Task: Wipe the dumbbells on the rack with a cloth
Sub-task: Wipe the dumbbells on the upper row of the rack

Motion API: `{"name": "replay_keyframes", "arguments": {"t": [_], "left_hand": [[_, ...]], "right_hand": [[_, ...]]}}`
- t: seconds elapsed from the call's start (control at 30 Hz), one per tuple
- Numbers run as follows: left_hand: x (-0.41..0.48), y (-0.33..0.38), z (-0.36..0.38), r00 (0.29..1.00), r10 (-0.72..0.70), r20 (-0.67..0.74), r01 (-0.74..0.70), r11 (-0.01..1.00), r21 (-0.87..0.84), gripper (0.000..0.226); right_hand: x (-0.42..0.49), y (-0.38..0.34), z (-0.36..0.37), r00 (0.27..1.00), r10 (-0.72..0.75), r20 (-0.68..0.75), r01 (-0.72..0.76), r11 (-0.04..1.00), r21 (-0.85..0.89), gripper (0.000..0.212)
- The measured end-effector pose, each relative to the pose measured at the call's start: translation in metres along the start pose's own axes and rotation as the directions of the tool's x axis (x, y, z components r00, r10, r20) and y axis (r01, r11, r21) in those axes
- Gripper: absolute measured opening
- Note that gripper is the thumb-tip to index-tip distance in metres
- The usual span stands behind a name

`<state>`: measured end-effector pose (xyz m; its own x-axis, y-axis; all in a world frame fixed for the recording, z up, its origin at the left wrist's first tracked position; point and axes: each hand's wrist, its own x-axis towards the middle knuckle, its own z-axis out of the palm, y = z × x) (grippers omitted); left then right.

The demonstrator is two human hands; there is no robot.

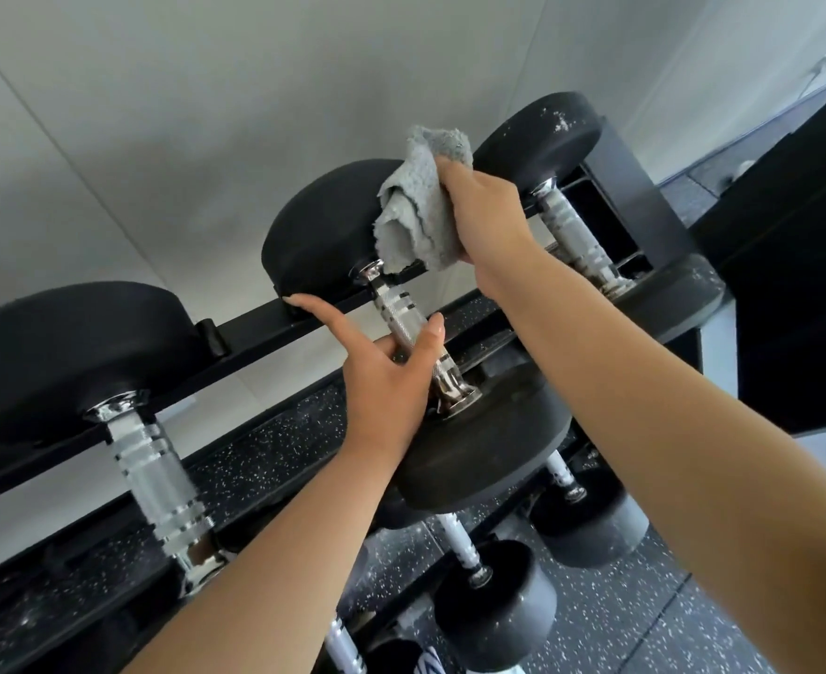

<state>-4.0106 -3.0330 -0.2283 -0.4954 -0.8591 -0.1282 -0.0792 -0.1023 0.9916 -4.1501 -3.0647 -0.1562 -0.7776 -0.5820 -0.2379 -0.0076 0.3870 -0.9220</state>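
Three dumbbells lie across the top tier of the rack (pixel 255 328), each bridging its far and near rails. The right hand (pixel 486 211) clutches a bunched grey cloth (pixel 421 216) and presses it against the far head of the middle dumbbell (pixel 318 226), on the side facing the rack's right end, just above the chrome collar. The left hand (pixel 391 381) grasps that dumbbell's knurled handle, thumb on one side and fingers curled behind, with the index finger stretched out to the far rail beneath the head. The left dumbbell (pixel 61 352) and the right dumbbell (pixel 537 133) flank it, well apart from both hands; the right one shows pale specks on its far head. More dumbbells (pixel 494 591) rest on a lower tier.

The step in hand looks like wiping the far head. To do it well, the grip on the handle should be firm, so the weight cannot roll on the rails under the cloth's pressure. Spreading the cloth flatter would cover more rubber per pass. Sweeping round the rim, then over the inner face, collar and knurling, would leave no band missed. Turning the handle a little would bring the hidden underside round. The finger at the far rail risks a pinch if the head shifts.
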Motion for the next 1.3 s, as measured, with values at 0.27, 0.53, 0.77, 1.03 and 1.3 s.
{"name": "replay_keyframes", "arguments": {"t": [0.27,0.53,0.77,1.03,1.3], "left_hand": [[-0.001,-0.001,-0.003,0.956,0.189,-0.225,-0.091,0.919,0.385,0.097],[-0.007,0.022,0.003,0.848,0.477,-0.231,-0.456,0.879,0.143,0.039],[0.027,0.065,0.040,0.929,0.115,0.352,-0.123,0.992,-0.002,0.046],[0.044,0.079,0.097,0.746,0.101,0.659,-0.055,0.994,-0.090,0.025],[0.051,0.070,0.161,0.715,0.240,0.657,-0.287,0.957,-0.037,0.017]], "right_hand": [[-0.036,0.017,-0.022,0.998,-0.035,-0.052,0.043,0.987,0.153,0.029],[-0.061,0.025,-0.038,0.993,0.045,-0.109,-0.004,0.937,0.349,0.019],[-0.078,0.027,-0.057,0.953,-0.005,-0.303,0.138,0.898,0.418,0.012],[-0.082,0.039,-0.107,0.792,-0.099,-0.602,0.338,0.893,0.298,0.041],[-0.082,0.067,-0.156,0.566,-0.185,-0.804,0.334,0.943,0.018,0.041]]}}
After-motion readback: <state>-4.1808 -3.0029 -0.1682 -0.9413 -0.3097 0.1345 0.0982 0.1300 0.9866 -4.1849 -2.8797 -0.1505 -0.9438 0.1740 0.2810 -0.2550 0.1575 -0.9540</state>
